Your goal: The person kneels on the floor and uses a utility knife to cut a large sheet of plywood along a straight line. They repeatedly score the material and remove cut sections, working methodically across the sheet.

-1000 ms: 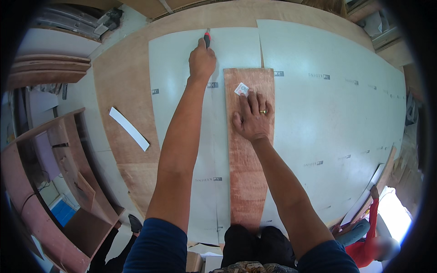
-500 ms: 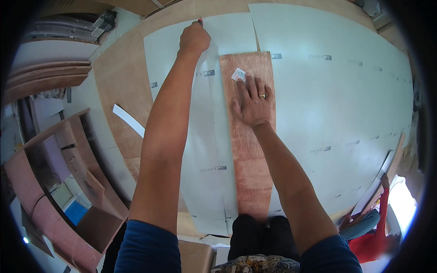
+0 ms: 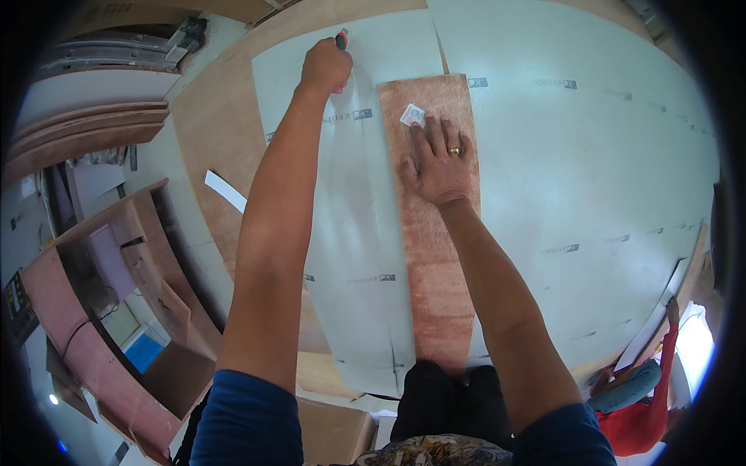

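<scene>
We found the left hand (image 3: 326,66), fingers curled around a cutter (image 3: 342,39), near the far edge of the sheet (image 3: 353,194), the right hand (image 3: 441,167), fingers spread, on the board (image 3: 437,272) over it, and judged work partway, one strip (image 3: 224,191) lying loose.

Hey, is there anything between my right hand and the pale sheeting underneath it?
Yes, the reddish-brown wooden board lies on the pale sheeting, directly under your right hand. A small white printed label sits on the board at your fingertips.
</scene>
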### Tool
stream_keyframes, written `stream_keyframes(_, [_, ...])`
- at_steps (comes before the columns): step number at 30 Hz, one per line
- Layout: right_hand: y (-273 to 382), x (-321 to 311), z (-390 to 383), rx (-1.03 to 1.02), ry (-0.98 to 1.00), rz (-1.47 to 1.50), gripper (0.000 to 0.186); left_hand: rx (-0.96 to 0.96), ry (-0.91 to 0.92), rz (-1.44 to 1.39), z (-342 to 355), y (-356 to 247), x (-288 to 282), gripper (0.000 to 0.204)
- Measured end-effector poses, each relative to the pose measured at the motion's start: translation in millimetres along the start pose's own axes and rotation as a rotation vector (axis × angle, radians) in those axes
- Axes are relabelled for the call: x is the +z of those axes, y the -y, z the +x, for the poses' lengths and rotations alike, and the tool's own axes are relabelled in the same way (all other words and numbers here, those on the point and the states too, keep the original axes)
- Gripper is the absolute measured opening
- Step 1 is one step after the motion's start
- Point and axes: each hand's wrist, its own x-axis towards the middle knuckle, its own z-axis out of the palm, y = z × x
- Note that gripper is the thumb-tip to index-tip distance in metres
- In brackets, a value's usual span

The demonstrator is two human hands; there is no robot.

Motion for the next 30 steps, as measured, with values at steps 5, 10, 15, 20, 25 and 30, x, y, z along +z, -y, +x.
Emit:
stream_keyframes(5, [5.4, -6.4, 0.8, 0.01, 0.05, 0.051, 0.069, 0.006, -0.055, 0.117, -1.0, -3.8, 6.5, 0.04])
stream_keyframes(10, [6.2, -2.0, 4.1, -0.023, -0.021, 0.057, 0.068, 0.112, -0.194, 0.179, -2.2, 23.8, 23.9, 0.042])
stream_keyframes(15, [2.1, 0.1, 1.3, 0.008, 0.01, 0.072, 0.066, 0.058, -0.109, 0.173, -18.1, 14.3, 26.8, 0.041])
stream_keyframes(20, [-1.6, -4.2, -2.1, 0.011, 0.035, 0.076, 0.067, 0.087, -0.113, 0.181, -42.9, 17.7, 33.5, 0.037])
stream_keyframes(25, [6.0, -5.3, 10.6, -0.004, -0.034, 0.071, 0.065, 0.127, -0.143, 0.168, -30.6, 22.8, 21.8, 0.036])
stream_keyframes(30, [1.0, -7.1, -0.9, -0.004, -0.012, 0.076, 0.064, 0.105, -0.156, 0.185, -80.3, 37.6, 51.5, 0.038])
